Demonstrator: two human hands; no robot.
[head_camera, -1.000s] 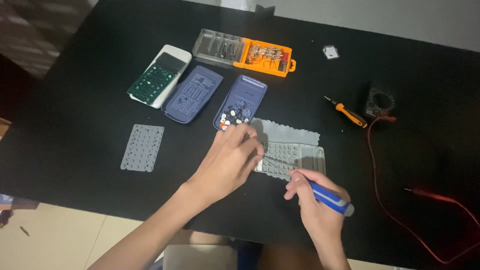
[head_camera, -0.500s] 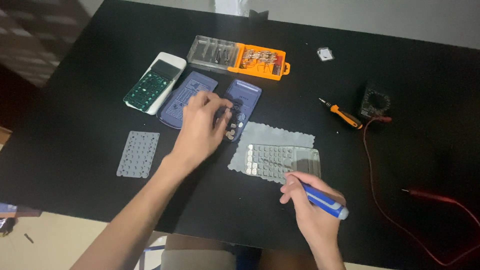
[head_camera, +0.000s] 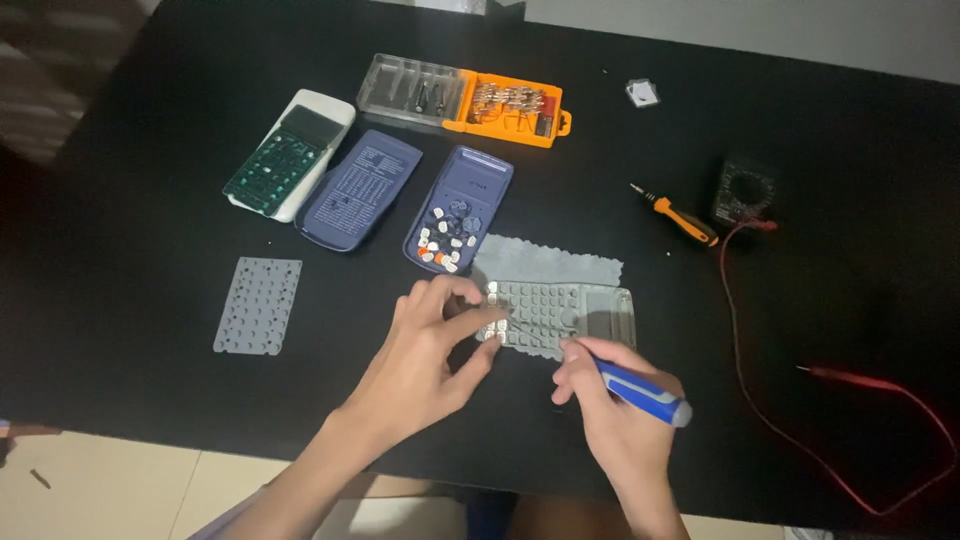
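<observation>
Left hand (head_camera: 430, 345) pinching — right hand (head_camera: 615, 410) gripping.

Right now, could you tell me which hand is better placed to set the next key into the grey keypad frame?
Probably the left hand: its fingertips touch the grey keypad frame, while the right hand holds a blue tool.
</observation>
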